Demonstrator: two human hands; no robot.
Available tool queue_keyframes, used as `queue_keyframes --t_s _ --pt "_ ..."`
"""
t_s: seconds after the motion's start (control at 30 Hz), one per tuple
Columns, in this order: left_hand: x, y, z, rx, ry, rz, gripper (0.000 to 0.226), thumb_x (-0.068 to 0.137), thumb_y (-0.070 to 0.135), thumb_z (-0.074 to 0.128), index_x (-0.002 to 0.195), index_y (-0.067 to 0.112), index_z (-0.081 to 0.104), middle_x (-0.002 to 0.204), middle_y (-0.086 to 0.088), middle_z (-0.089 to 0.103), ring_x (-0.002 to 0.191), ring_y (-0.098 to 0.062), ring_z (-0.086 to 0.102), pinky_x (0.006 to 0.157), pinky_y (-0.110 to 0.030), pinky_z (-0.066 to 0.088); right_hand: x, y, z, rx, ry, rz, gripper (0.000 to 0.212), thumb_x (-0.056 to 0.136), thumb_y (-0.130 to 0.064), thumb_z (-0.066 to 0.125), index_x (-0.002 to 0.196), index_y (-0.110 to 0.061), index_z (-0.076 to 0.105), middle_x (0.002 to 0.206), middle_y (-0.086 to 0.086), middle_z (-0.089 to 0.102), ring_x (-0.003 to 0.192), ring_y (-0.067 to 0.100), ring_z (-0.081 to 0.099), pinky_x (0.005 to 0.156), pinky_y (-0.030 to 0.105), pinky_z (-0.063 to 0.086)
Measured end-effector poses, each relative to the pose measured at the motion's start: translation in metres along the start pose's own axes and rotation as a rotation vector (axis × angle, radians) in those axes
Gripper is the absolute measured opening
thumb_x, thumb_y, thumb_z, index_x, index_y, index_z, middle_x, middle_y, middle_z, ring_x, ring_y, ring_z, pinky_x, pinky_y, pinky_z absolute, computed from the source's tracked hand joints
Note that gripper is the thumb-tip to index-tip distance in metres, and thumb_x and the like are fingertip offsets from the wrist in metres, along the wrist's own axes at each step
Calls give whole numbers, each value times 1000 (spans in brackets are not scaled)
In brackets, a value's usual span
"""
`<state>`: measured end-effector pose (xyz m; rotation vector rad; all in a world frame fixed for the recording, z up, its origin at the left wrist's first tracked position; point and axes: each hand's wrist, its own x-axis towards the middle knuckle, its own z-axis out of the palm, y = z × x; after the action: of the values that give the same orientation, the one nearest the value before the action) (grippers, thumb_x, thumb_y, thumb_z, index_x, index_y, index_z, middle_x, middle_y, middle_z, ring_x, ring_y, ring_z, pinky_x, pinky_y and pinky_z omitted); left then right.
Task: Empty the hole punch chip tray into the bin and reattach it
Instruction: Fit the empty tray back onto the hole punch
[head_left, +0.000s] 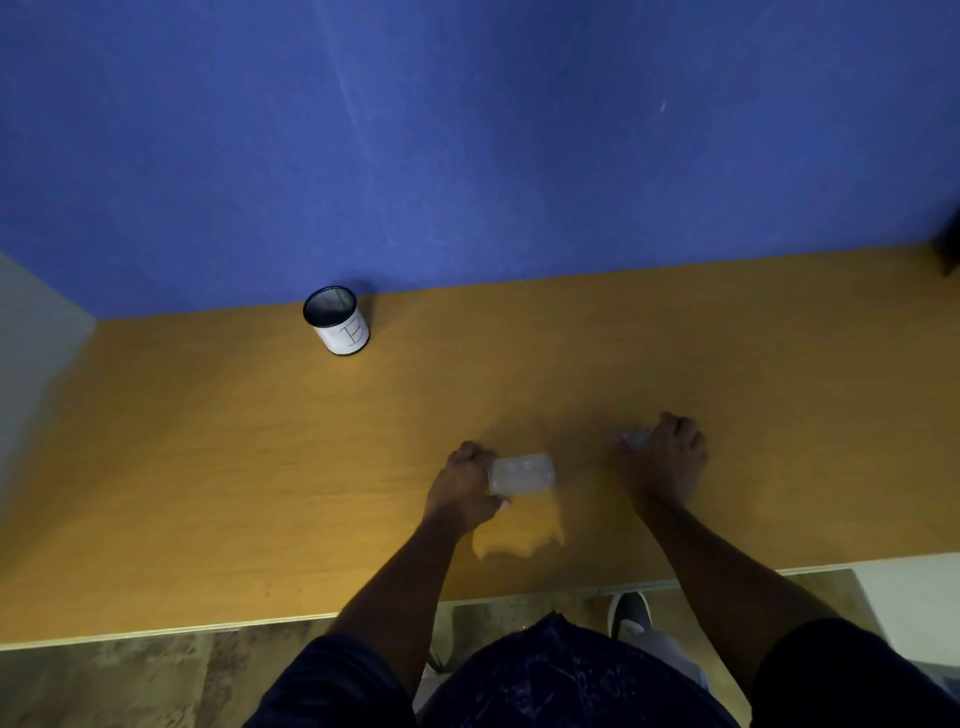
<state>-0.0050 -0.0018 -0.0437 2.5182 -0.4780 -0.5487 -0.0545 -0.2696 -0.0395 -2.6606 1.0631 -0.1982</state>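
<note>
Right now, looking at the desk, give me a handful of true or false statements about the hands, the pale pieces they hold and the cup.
1. The left hand holds a pale rectangular piece. True.
2. The mesh cup stands between the two hands. False: it stands far off to the left, by the blue wall.
3. The right hand covers most of a small pale object. True.
4. The two pale pieces are joined together. False: bare desk shows between them.
5. The cup lies tipped on its side. False: it stands upright, mouth open upward.
</note>
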Motion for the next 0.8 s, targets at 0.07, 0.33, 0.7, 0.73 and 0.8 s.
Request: queue_keyframes --t_s 0.07,0.33,0.7,0.73,0.8 --pt "0 -2 2 -6 8 6 72 68 30 88 132 12 60 132 -6 48 126 -29 51 106 -42 48 -2 9 2 4 -58 129 55 82 -41 68 113 3 58 113 25 59 106 43 55 90 49 46" --pt "-1 -11 6 -53 32 -19 71 72 29 84 136 12 57 132 -8 46 127 -31 49 108 -43 45 4 26 11 97 -120 106 56 83 -49 68 102 3 66 102 24 66 96 40 61 83 43 52" --pt "-5 -12 7 -89 55 -41 68 72 26 84 134 16 58 129 -8 48 124 -32 51 107 -43 46 -6 -23 18 314 -410 -483 32 72 -40 77 92 -16 67 96 9 63 87 24 63 74 33 53" --pt "-5 -12 7 -91 61 -42 68 71 26 85 133 16 59 128 -8 48 124 -32 52 107 -43 46 -9 -31 17 311 -452 -583 36 71 -33 81 97 -12 67 101 10 62 91 25 61 77 34 51" --pt "-5 -13 8 -96 70 -49 69 68 26 86 132 17 60 126 -8 50 122 -32 53 107 -42 46 -17 -48 14 269 -514 -751 42 69 -24 84 104 -9 65 109 10 59 100 28 58 85 39 51"
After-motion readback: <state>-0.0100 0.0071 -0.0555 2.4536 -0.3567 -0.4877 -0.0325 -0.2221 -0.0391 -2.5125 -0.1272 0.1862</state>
